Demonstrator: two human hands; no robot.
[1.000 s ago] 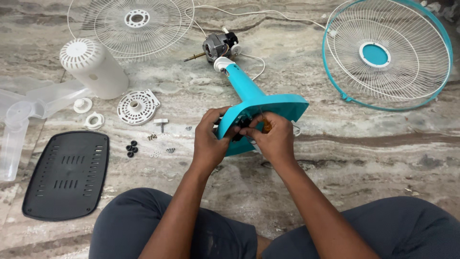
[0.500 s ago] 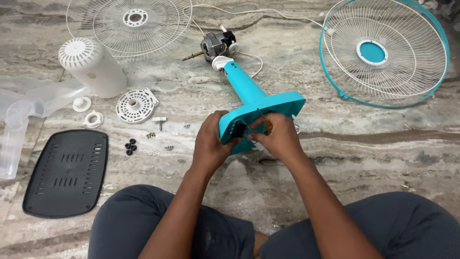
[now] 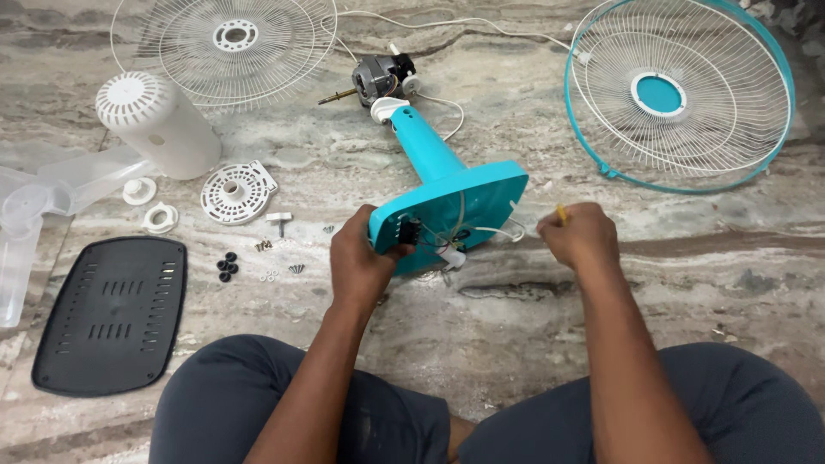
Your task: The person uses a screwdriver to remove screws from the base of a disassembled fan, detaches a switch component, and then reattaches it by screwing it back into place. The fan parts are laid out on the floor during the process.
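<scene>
A turquoise fan stand (image 3: 447,193) lies tipped on the stone floor, its open underside facing me with wires and a small switch block showing. My left hand (image 3: 361,258) grips the near left edge of that base. My right hand (image 3: 580,236) is pulled away to the right of the base, closed around a thin yellow-tipped tool (image 3: 561,213). The stand's column leads up to the bare fan motor (image 3: 378,77) with its shaft and white cord.
A teal-rimmed wire guard (image 3: 679,94) lies at the back right, a white guard (image 3: 223,39) at the back left. A white motor cover (image 3: 155,120), round white plate (image 3: 236,191), clear blade (image 3: 34,206), black base plate (image 3: 112,314) and loose screws (image 3: 275,258) sit left.
My right hand has left the base's underside and moved right, holding the yellow-tipped tool. My left hand stays on the base.
</scene>
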